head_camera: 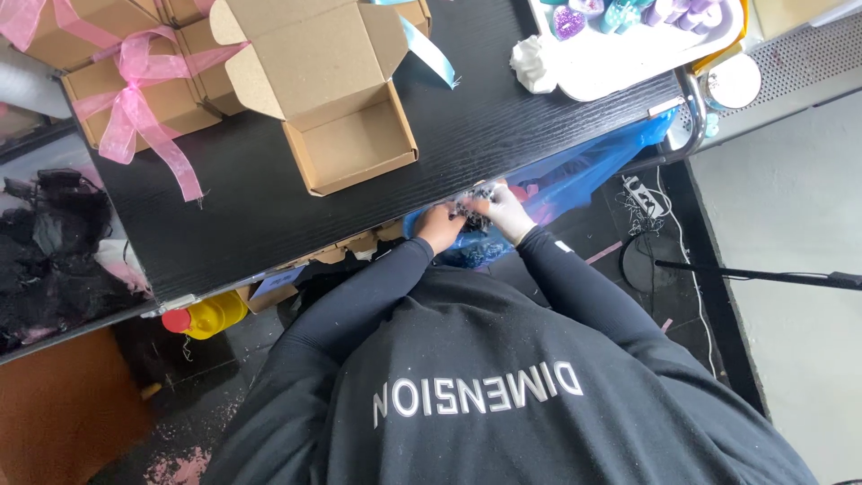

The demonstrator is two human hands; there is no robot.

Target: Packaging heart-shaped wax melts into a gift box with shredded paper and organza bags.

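Landmark: the black table, seen from above, is taken as the reference for every place below.
Left hand: it is held just below the table's near edge, with the fingers curled onto a clump of dark shredded filler.
Right hand: it is found just beside the left one, also under the table's near edge; the fingers are closed on the same clump from the other side.
Shredded filler: the black-and-white clump is gripped between the two hands, just off the table's front edge and above a blue plastic bag.
Blue plastic bag: it hangs below the table's near edge, towards the right corner, and more of the filler is seen inside it.
Open cardboard box: it is placed on the middle of the table with the lid folded back and the inside bare.
Boxes with pink ribbon: closed cardboard boxes tied with pink bows are stacked at the table's far left.
White tray: it is set on the table's far right corner, and purple and teal pieces are held in it.
Yellow bottle: a yellow bottle with a red cap is seen under the table's left end.
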